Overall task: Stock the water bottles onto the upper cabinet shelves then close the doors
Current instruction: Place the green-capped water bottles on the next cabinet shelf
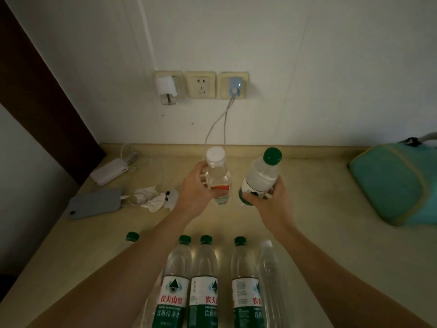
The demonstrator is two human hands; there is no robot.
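Beige countertop [319, 209], row of water bottles [203, 280] at near edge, grey phone [94, 204], white charger [110, 171], crumpled tissue [151, 197], teal bag [397, 183]

Dim white wall [307, 67] with sockets [200, 84] above beige counter [319, 209].

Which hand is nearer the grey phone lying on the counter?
Left. The left hand, gripping the white-capped clear bottle, is just right of the grey phone; the right hand, gripping the green-capped bottle, is farther right.
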